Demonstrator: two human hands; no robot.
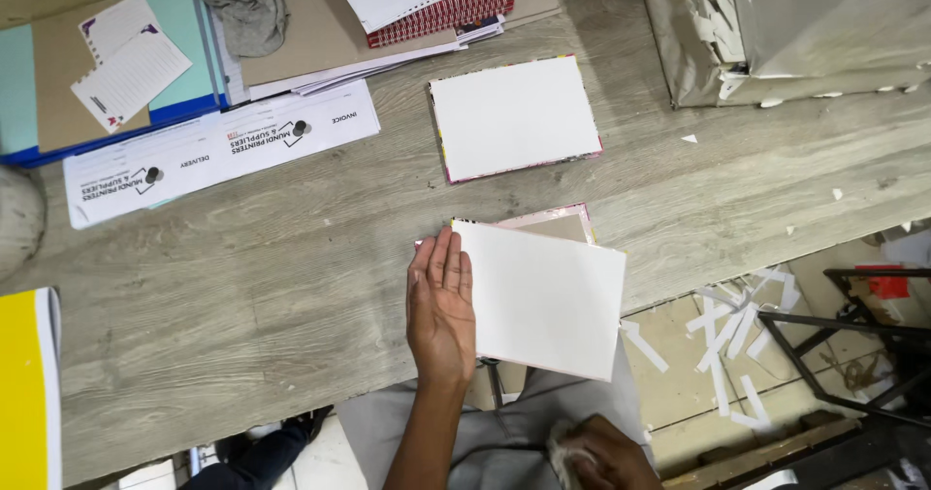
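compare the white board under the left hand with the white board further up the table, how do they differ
The near board is pressed flat by the left hand; the far board lies untouched. The near board overhangs the table edge and rests on a brown cover piece; the far board sits fully on the table. Both are blank white rectangles, slightly tilted.

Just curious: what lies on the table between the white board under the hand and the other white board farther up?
In the head view, only bare table separates the near board from the far board.

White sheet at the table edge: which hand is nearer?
Left. The left hand lies flat on the white sheet at its left edge; the right hand is below the table, clutching a cloth.
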